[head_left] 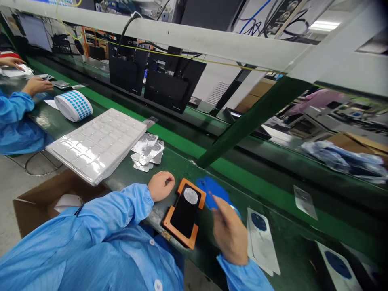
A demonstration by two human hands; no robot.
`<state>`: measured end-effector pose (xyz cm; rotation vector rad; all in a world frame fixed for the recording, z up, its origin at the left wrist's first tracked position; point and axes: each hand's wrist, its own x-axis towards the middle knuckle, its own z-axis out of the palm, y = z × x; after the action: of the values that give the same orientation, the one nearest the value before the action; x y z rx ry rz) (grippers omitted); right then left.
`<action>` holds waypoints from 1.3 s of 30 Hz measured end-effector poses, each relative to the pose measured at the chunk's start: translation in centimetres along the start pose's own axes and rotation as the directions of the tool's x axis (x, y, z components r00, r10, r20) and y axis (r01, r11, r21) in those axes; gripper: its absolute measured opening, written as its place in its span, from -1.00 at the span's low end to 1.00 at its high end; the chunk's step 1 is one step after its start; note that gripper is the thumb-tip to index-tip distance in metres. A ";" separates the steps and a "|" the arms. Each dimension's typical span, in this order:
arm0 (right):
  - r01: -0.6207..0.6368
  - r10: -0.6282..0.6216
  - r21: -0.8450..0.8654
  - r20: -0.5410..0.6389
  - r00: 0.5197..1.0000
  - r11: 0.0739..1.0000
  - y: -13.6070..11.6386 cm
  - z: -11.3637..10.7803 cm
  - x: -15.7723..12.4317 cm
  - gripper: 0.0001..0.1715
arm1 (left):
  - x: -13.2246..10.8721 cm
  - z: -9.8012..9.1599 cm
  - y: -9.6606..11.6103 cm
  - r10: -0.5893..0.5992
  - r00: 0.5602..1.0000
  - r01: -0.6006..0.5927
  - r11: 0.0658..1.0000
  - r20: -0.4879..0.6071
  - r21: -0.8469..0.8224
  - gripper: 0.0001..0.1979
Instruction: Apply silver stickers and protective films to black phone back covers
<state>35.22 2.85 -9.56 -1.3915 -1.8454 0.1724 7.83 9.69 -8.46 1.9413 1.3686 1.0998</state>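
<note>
An orange jig with a black pad lies on the dark green workbench, and a round silver piece sits on the pad's upper end. My left hand rests with curled fingers just beyond the jig's upper left corner, holding nothing. My right hand is motion-blurred, and its fingertips are at a blue film piece beside the jig's upper right edge. The film seems pinched between them. Two backing sheets with dark blue circles lie on the bench to the right of my right hand.
A stack of white blister trays, silver foil sheets and a roll of blue-dotted labels lie on the bench to the left. A co-worker's blue sleeves and hands are at far left. A cardboard box sits below the bench edge.
</note>
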 end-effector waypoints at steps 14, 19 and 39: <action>0.477 -0.357 -0.311 0.372 0.857 0.822 -1.4 2.4 0.1 -0.46 | -0.1 -0.1 -0.2 -0.022 1.000 0.022 1.000 -0.018 -0.008 -0.93; 0.484 -0.340 -0.343 0.402 0.850 0.805 -2.4 2.5 0.4 -0.46 | -0.2 -0.1 -0.2 -0.016 1.000 0.016 1.000 -0.016 -0.006 -0.93; 0.453 -0.251 -0.298 0.526 0.812 0.840 -1.7 2.4 1.1 -0.36 | 0.0 -0.1 -0.2 0.086 0.996 -0.086 0.996 -0.030 0.015 -0.94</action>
<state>32.32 3.94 -9.68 -1.3057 -2.6475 -0.0990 7.71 9.78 -8.53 2.0177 1.3226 1.1678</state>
